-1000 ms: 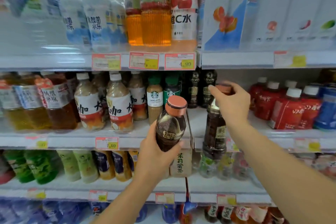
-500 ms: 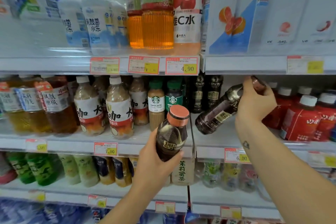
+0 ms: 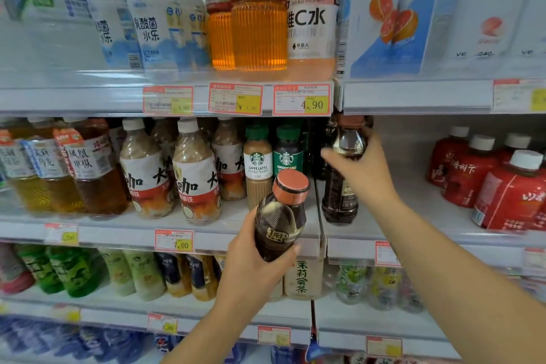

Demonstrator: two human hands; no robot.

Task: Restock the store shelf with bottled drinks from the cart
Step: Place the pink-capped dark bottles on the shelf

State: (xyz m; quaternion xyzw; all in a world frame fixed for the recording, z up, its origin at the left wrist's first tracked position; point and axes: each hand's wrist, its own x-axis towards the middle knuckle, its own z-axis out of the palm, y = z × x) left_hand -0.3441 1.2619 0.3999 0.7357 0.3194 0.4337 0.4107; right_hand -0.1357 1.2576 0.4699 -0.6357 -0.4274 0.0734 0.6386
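right hand (image 3: 363, 170) grips shelved bottle (image 3: 339, 201), left hand (image 3: 254, 272) holds orange-capped bottle (image 3: 279, 223)

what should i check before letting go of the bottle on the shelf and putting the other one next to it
1. Dark bottle stands upright: ok.
2. Its base sits flat on the middle shelf: cannot tell; it looks seated, but the contact is not clear.
3. Right hand grips the bottle's shoulder, fingers curled round it: ok.
4. Room beside it: bare shelf runs between it and the red bottles: ok.
5. Left hand holds the second bottle round its lower body, cap on: ok.
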